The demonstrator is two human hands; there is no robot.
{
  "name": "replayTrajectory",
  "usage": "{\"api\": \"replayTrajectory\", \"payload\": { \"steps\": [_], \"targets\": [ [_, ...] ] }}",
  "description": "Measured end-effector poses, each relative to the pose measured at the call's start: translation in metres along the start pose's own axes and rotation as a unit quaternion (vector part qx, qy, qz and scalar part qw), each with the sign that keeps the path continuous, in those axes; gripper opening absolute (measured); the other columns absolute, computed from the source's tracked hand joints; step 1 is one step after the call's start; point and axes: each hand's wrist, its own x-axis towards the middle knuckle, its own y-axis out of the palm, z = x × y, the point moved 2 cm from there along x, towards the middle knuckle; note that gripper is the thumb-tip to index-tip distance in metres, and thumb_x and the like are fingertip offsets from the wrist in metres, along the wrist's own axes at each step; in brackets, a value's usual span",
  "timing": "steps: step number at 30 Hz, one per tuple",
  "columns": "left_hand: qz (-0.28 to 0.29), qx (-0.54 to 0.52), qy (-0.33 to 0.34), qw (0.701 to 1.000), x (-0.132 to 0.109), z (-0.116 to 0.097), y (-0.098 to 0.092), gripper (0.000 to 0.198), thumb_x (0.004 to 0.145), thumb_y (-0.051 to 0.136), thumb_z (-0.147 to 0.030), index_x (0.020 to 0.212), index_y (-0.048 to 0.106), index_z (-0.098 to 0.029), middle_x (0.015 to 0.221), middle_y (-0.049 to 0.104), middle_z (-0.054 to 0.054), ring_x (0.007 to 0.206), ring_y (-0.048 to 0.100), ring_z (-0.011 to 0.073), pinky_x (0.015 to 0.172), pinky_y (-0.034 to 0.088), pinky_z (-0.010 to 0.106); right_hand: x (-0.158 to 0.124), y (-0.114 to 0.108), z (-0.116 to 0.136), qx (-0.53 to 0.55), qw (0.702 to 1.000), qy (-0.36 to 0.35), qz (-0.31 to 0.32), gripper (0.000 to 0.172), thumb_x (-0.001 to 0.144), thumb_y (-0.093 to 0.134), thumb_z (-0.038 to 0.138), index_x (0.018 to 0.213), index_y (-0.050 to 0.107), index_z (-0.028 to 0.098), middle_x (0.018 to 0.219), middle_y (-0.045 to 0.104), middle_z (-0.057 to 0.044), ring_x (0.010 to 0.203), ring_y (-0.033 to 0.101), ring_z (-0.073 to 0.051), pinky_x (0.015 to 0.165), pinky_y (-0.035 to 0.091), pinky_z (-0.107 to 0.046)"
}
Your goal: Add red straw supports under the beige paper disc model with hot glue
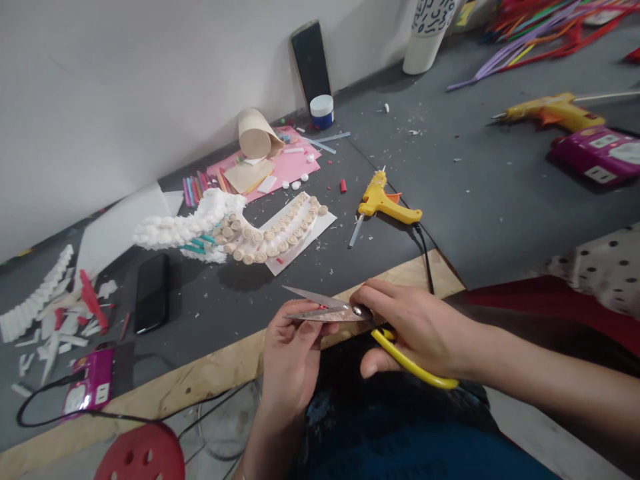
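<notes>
My right hand [415,327] is closed around the yellow handles of a pair of scissors [345,311], held over the table's front edge with the blades parted and pointing left. My left hand [295,347] is pinched just under the blades, fingertips close to the metal. A small red piece [323,307] shows between those fingers and the blades; its full shape is hidden. Beyond my hands, a curved craft piece of rolled beige paper coils [265,247] and white fluffy material [190,223] rests partly on a white card [300,243].
A yellow glue gun [387,200] with its cord lies behind my hands; another glue gun [555,112] lies right, near a purple extension socket [597,157]. Left are a black phone [153,293], white and red scraps [65,320] and a second purple socket [90,383]. A red stool [143,457] stands below.
</notes>
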Motion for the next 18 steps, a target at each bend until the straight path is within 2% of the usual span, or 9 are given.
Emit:
{"api": "replayTrajectory", "payload": {
  "steps": [10, 18],
  "targets": [
    [0.006, 0.005, -0.003, 1.0, -0.0004, -0.0009, 0.0013, 0.016, 0.067, 0.089, -0.027, 0.075, 0.076, -0.021, 0.062, 0.066, -0.002, 0.058, 0.065, 0.0078, 0.061, 0.058, 0.015, -0.0001, -0.0001, -0.0011, -0.027, 1.0, -0.001, -0.009, 0.069, 0.081, 0.045, 0.082, 0.095, 0.059, 0.016, 0.084, 0.062, -0.008, 0.07, 0.063, -0.022, 0.058, 0.045, -0.03],
    [0.017, -0.003, -0.006, 1.0, -0.0011, 0.0014, 0.0003, 0.009, 0.073, 0.085, -0.025, 0.078, 0.078, -0.023, 0.072, 0.075, -0.002, 0.063, 0.07, 0.006, 0.063, 0.057, 0.011, -0.0024, 0.0025, -0.0029, -0.049, 0.997, -0.025, -0.048, 0.07, 0.082, 0.041, 0.084, 0.087, 0.058, 0.016, 0.074, 0.061, -0.006, 0.059, 0.056, -0.017, 0.053, 0.038, -0.028]
  ]
}}
